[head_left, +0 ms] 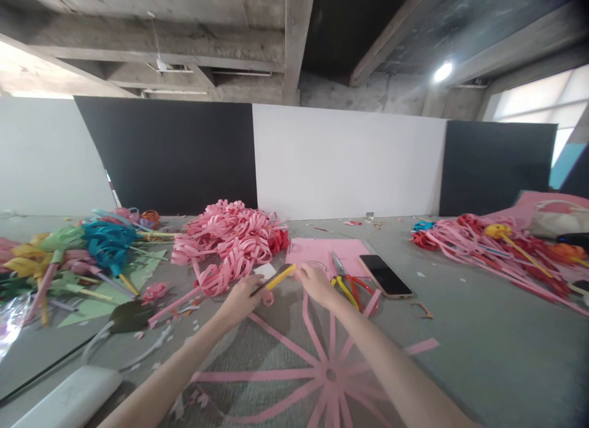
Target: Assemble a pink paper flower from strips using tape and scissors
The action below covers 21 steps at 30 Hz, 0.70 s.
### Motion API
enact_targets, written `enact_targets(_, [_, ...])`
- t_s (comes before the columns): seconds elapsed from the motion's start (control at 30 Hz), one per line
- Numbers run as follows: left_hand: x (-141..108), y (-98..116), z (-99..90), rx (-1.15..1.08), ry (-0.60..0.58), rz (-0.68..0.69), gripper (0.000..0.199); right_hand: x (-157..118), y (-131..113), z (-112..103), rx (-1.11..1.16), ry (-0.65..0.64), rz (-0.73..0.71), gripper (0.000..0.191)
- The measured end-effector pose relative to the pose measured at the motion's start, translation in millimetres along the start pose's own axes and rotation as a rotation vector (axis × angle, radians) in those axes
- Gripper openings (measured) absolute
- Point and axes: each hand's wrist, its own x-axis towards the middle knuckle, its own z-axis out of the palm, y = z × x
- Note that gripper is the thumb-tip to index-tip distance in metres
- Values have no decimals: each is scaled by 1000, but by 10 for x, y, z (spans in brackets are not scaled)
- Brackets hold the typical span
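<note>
My left hand (242,302) is closed around a slim yellow-and-dark stick-like tool (280,277), its tip pointing right toward my other hand; its exact kind is unclear. Below that hand shows a small pink paper curl (267,298). My right hand (317,285) has its fingers pinched together at the upper end of a pink paper strip (307,314), the fingertips partly hidden. That strip runs down to a star-like spread of pink strips (317,374) joined at a ring in the middle, lying on the grey table. My right forearm covers part of the spread.
Beyond my right hand are pink sheets (352,251), scissors (339,265), yellow-and-red-handled tools (352,290) and a phone (385,276). Pink curled paper (225,241) is heaped at back left, colored paper flowers (110,241) farther left, more strips (488,250) at right, a white box (69,397) at front left.
</note>
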Motion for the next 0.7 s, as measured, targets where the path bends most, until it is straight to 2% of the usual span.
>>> enact_targets(0.2, [-41,-89,116,93,28,76,15,63,-20,-197,32,125,40,20])
enact_targets(0.37, [-102,-87,167,133,46,79,16,145,-75,-620,114,265,42,19])
enact_targets(0.5, [-110,-39,143,127,97,38,18,102,-164,-869,207,247,38,21])
enact_targets(0.6, [-78,86,86,83,126,14,32,-32,-203,-789,289,133,32,16])
enact_targets(0.7, [-86,346,90,-7,102,-3,34,-229,-205,-553,363,-13,36,11])
